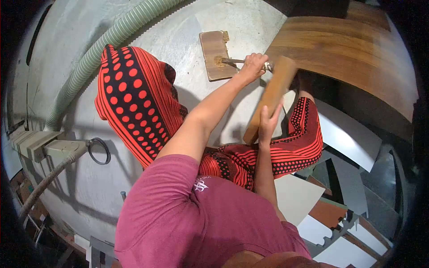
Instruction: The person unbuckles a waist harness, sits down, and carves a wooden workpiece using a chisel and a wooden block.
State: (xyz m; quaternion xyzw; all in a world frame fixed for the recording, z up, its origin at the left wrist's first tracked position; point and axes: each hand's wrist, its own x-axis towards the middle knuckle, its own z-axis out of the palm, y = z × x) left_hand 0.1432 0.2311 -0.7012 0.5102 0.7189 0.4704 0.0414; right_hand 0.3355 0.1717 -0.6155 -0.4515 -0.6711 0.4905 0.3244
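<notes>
My left hand (253,66) is closed around a chisel, its handle end sticking out on the right. The metal blade of the chisel (233,60) points left, its tip at a rough, chipped spot on a small brown wooden board (213,44). This board lies flat on the floor, and its upper right edge is ragged. In my right hand (268,124) is a long wooden block (271,96), gripped near its lower end. The block's upper end is blurred and close to the chisel's handle end; whether they touch I cannot tell.
A ribbed green hose (120,29) runs along the left over the pale floor (187,27). A grey fitting with a pipe (62,147) sits at lower left. Large wood-grain panels (330,49) stand upper right. Several offcut sheets (344,250) lie scattered lower right. My patterned legs flank the work.
</notes>
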